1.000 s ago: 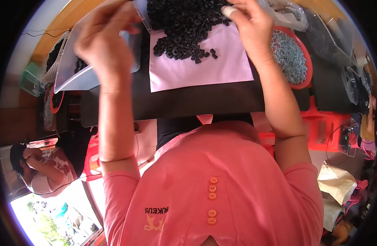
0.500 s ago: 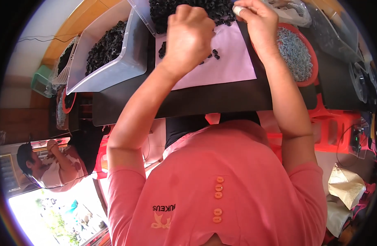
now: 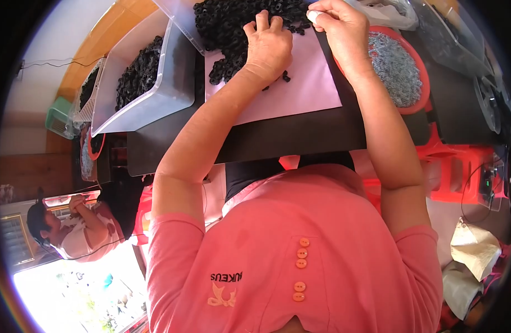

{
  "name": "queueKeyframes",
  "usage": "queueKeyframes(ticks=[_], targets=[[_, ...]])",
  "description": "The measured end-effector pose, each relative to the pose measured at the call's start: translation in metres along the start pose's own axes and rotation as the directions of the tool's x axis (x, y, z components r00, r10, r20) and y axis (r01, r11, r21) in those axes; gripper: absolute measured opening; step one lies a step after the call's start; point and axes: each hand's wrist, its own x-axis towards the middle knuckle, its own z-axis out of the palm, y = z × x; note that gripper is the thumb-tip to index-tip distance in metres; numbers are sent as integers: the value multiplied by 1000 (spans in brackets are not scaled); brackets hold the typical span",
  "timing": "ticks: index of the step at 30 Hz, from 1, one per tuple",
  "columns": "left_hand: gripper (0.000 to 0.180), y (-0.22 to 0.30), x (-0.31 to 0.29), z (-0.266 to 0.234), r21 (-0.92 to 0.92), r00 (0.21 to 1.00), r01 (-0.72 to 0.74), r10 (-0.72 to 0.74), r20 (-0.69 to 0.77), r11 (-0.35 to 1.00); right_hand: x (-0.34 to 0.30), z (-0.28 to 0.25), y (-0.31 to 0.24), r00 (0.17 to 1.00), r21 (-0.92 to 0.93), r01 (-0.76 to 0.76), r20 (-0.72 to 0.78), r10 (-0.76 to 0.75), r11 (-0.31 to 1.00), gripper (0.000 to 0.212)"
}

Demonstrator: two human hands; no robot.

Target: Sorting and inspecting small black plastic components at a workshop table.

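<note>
Small black ring-like parts lie heaped at the far side of a pale pink sheet on the dark table. My left hand rests over the near edge of this heap, its fingers spread and touching the parts. Several loose black pieces lie beside and beneath it. To the right, my right hand is held above the sheet's far right corner with thumb and fingers closed together. White wrapping covers one fingertip. Whatever this hand pinches is hidden or too small to name.
A translucent bin of black parts stands at the left. On the right sits a red basin of small grey-blue pieces, near clear plastic bags. Red stools are below the table. Another person sits at far left.
My left hand has opened from a curled shape and moved right onto the black parts, and more of them now lie on the sheet. My right hand stays nearly in place.
</note>
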Motion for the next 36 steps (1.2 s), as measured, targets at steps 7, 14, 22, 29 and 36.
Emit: queueKeyframes(ticks=[7, 14, 22, 29, 36], targets=[[8, -26, -1, -72, -736, 957, 104, -269, -109, 669, -4, 12, -8, 971, -47, -107, 211, 115, 993, 15], [14, -34, -20, -79, -981, 953, 134, -289, 88, 142, -21, 23, -30, 916, -79, -145, 366, 164, 986, 16], [19, -26, -49, -86, -838, 813, 503, -445, 375, 212, -26, 26, -19, 871, 311, 18, 462, -167, 950, 10], [43, -49, -107, -59, -555, 820, 516, -563, 100, 653, -15, 12, 13, 885, -182, -149, 414, 213, 972, 21], [61, -59, -104, -42, -502, 825, 556, -513, 237, 663, -41, 37, 38, 951, -28, -284, 118, 285, 959, 12]])
